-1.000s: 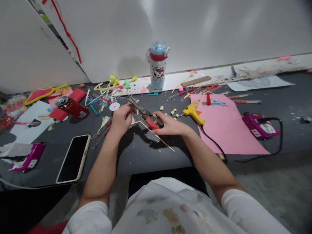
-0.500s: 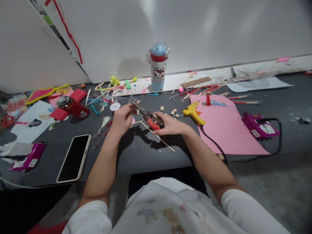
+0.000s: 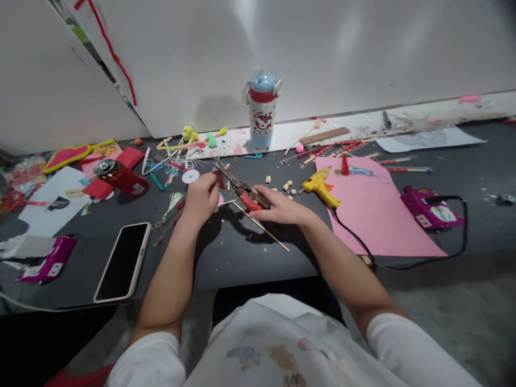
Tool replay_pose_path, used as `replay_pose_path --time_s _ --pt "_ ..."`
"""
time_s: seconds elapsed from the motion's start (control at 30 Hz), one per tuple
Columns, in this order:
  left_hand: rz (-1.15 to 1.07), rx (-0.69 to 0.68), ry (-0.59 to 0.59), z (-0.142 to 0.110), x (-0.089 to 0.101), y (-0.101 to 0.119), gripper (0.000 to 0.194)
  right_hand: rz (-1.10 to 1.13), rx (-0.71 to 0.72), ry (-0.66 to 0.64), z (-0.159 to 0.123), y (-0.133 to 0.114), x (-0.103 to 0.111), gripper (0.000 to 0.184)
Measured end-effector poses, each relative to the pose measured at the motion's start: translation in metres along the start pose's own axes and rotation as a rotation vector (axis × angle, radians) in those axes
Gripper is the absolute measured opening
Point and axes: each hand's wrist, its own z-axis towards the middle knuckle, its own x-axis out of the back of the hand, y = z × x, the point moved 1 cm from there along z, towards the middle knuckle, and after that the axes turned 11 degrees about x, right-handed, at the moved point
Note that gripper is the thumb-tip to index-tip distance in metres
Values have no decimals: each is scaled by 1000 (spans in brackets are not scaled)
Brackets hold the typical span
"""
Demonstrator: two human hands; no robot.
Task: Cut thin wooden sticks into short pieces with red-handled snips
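My right hand (image 3: 278,205) is wrapped round the red handle of a pair of pliers-like cutters (image 3: 237,185), whose metal jaws point up and left. Close by the jaws, my left hand (image 3: 203,198) has its fingers pinched together; what they hold, if anything, is hidden. Thin wooden sticks (image 3: 264,230) lie on the dark table beneath the cutters. Several short pale wooden pieces (image 3: 286,186) are scattered just beyond my right hand. A white disc (image 3: 191,176) lies behind my left hand.
A drink bottle (image 3: 262,115) stands against the wall. To the right are a yellow glue gun (image 3: 320,188), its cord, pink paper (image 3: 379,215) and a purple power strip (image 3: 431,208). On the left lie a phone (image 3: 123,262), a tilted red can (image 3: 123,177) and craft scraps.
My right hand and the cutters have shifted slightly to the left, and the handles look closer together. My left hand stays nearly where it was.
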Motion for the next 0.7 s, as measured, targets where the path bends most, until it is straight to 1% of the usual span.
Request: replay_pose_path --time_s 0.2,0.33,0.43,0.7 --pt "44 50 -10 0 -3 2 21 -15 -41 21 0 1 -2 48" --pt "59 40 34 -1 -7 -2 14 -37 -34 2 1 4 -5 51" --pt "37 15 57 -2 -10 -5 16 -33 -28 -3 1 6 -6 51" --pt "7 0 51 -3 -8 -3 16 6 -25 -18 1 7 -5 50"
